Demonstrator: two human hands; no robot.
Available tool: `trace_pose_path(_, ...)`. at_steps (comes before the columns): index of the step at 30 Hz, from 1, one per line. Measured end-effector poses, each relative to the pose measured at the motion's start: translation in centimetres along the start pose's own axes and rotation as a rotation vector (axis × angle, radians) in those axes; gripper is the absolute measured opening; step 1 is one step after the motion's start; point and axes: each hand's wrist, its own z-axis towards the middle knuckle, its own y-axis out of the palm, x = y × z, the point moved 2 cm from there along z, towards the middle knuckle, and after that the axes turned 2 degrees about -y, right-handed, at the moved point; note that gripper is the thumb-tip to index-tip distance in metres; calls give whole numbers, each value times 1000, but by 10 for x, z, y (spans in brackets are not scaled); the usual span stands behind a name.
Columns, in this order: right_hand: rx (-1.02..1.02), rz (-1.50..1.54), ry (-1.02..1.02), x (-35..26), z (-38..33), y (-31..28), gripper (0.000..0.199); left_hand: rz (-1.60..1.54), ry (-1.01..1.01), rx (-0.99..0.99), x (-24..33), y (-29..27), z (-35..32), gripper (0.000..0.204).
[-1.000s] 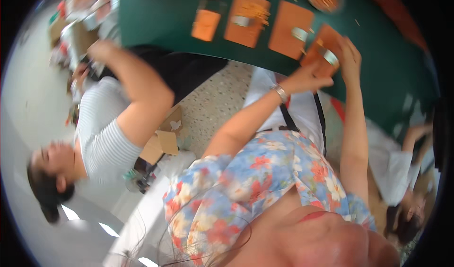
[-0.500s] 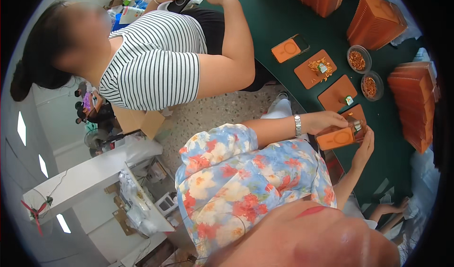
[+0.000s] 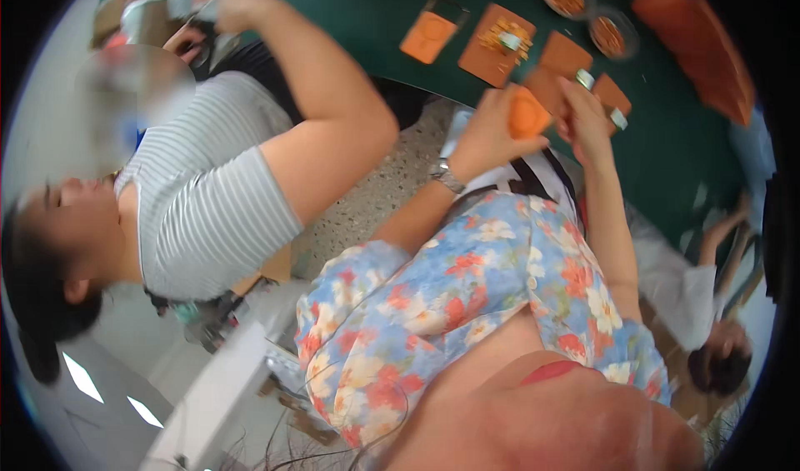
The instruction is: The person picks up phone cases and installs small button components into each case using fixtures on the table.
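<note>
Green worktop (image 3: 667, 142) is filling the top. Left hand's (image 3: 490, 137) fingers are gripping an orange case (image 3: 527, 114) at their 2 o'clock, long axis too blurry; right hand (image 3: 586, 121) is hovering around its 3, can't tell if pinching. Brown card's (image 3: 565, 52) lying beyond, 1 o'clock.

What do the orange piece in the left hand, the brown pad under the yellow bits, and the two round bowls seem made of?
Orange piece: perhaps plastic or leather-look; smooth-looking, blurred.
Brown pad: possibly leather or imitation; flat, even brown, matte.
Round bowls: clear plastic or glass; see-through walls, pale rims.
</note>
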Motion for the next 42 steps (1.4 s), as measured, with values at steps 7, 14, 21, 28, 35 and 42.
trace_pose_path(7, 2, -13, 148, 72, 40, -24, 33, 39, -235, -162, -61, 49, 11, 95)
trace_pose_path(14, 387, -350, -410, 60, 42, -80, 28, -156, -344, -163, -70, 63, 18, 82)
trace_pose_path(21, 354, -820, -583, 13, 65, -90, 16, -246, -329, -188, -76, 69, 49, 79)
trace_pose_path(28, 284, -601, -456, 15, 75, -93, 14, -309, -303, -198, -70, 73, 63, 76)
trace_pose_path(35, 175, -798, -590, 4, 77, -87, 12, -339, -263, -207, -75, 82, 73, 72)
trace_pose_path(42, 198, -716, -465, 9, 73, -77, 10, -452, -307, -249, -77, 87, 75, 65)
